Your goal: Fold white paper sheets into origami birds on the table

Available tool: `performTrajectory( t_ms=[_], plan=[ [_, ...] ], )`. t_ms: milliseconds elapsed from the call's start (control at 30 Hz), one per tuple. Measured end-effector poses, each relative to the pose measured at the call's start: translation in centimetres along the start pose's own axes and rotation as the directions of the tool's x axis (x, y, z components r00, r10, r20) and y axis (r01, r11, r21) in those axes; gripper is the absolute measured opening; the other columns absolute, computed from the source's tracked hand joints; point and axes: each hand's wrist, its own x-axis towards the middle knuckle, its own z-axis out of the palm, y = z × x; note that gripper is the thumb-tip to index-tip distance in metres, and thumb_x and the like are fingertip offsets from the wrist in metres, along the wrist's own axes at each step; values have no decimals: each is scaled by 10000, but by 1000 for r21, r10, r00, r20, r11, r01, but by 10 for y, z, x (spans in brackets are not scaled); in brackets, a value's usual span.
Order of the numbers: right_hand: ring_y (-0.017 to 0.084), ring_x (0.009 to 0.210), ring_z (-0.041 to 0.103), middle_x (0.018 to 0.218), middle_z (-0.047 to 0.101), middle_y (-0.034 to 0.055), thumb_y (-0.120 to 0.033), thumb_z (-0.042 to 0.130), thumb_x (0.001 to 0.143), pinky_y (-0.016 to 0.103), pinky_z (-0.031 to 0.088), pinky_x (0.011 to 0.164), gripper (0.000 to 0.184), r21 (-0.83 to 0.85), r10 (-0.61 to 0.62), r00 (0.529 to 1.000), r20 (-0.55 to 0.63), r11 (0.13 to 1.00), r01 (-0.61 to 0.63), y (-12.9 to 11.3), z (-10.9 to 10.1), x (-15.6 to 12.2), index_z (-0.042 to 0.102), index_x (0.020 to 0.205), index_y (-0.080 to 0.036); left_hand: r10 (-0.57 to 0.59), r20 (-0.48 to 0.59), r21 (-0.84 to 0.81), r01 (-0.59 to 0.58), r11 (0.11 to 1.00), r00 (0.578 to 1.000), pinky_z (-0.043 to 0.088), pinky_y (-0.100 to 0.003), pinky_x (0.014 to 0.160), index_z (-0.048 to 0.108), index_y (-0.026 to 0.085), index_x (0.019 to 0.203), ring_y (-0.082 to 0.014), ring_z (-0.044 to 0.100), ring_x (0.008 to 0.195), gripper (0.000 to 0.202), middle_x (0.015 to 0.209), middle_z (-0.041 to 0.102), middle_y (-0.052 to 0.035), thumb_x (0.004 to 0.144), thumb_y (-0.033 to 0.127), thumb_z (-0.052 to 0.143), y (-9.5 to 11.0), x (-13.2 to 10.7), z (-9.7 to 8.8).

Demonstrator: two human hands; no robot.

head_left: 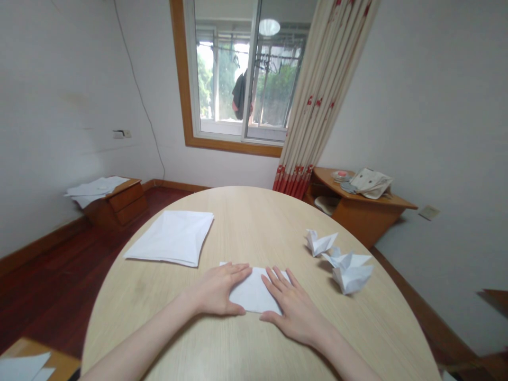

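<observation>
A folded sheet of white paper [254, 291] lies flat on the round wooden table [246, 349], right in front of me. My left hand [222, 291] rests on its left part, fingers stretched out toward the far edge and thumb near the close edge. On the right part lies my right hand [288, 301], palm down with its fingers spread. Both hands cover the paper's ends, so its full outline is hidden. Neither hand grips anything.
At the table's left sits a stack of white paper [170, 238]. Several folded paper figures, bird-like in shape, stand at the right, among them a small one [319, 243] and a larger one [351, 275]. Behind are a corner shelf [361, 211] and a low cabinet [123, 201].
</observation>
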Motion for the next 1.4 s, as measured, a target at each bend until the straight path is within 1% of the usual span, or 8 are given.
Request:
performTrajectory(
  t_ms=[133,400,500,700,900,1067,1267,1400],
  plan=[
    [308,1415,206,1510,296,154,-643,476,856,543,127,1149,771,3,-15,1000,-26,1000,15,4,4,1,328,1454,-180,14,-14,-21,-14,1000,1000,305,-432,1104,383,145,1420,-294,421,1317,912,1446,415,-161,655,448,774,0,0,0],
    [308,1423,167,1524,246,146,-591,462,885,529,129,1155,736,13,-1,1000,10,1000,1,3,4,0,309,1462,-160,35,-15,-44,-36,998,999,338,-420,1084,403,147,1407,-305,445,1296,913,1425,446,-163,637,449,790,0,1,-1],
    [315,1426,141,1529,217,156,-587,429,901,536,125,1156,737,7,13,999,34,1000,-13,1,2,-1,296,1465,-131,42,-18,-40,-43,998,999,338,-433,1082,399,145,1407,-313,443,1297,890,1423,448,-165,643,402,777,3,1,-2],
    [319,1422,159,1518,248,169,-600,398,911,561,142,1147,725,31,-11,1000,-5,999,11,2,4,-2,315,1457,-131,60,-26,-6,-60,998,998,344,-460,1072,364,151,1425,-333,442,1293,876,1438,431,-156,655,344,734,7,1,2],
    [319,1425,138,1526,223,164,-597,361,926,566,150,1145,719,32,-8,1000,14,999,8,2,4,-2,293,1464,-124,70,-52,-29,-71,997,996,351,-473,1062,366,175,1422,-336,450,1287,873,1434,438,-149,663,383,742,4,0,4],
    [314,1419,176,1517,247,157,-577,350,940,577,176,1136,661,56,-16,1000,-10,998,16,3,1,-3,354,1441,-146,74,-76,-56,-78,995,994,363,-467,1057,397,164,1405,-331,460,1280,852,1422,450,-161,676,451,735,2,0,3],
    [314,1401,239,1500,300,126,-556,335,948,557,202,1138,625,56,-2,1000,20,998,0,1,-7,-4,399,1419,-150,110,-116,-50,-117,992,987,406,-412,1035,463,144,1363,-306,517,1229,741,1379,507,-150,664,292,662,2,-4,-4],
    [299,1389,280,1480,342,117,-545,327,952,539,216,1140,612,67,0,1000,27,998,-2,1,-13,-4,411,1411,-150,128,-117,-35,-133,991,985,433,-407,1006,524,144,1310,-304,553,1178,677,1327,558,-137,639,203,595,2,-5,-10]
  ],
)
